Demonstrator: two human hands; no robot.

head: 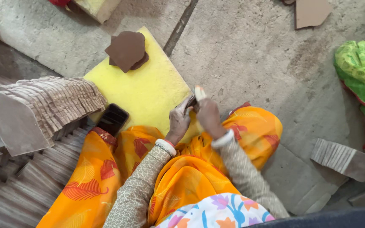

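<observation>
left hand (178, 120) pinching dark flat piece (191, 101) | right hand (208, 115) closed on it too, pale tip up

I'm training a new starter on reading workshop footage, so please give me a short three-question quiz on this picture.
1. True or false: the phone lies on the bare floor, well clear of the yellow foam pad.
2. What sits on the far corner of the pad? A) a pair of scissors B) a small pile of brown cut pieces C) a green cloth
3. Fill in: the left hand and the right hand meet over the pad's near ____.

Key
1. False: it lies at the pad's left edge, by the stack of pale cut pieces.
2. B
3. edge
</observation>
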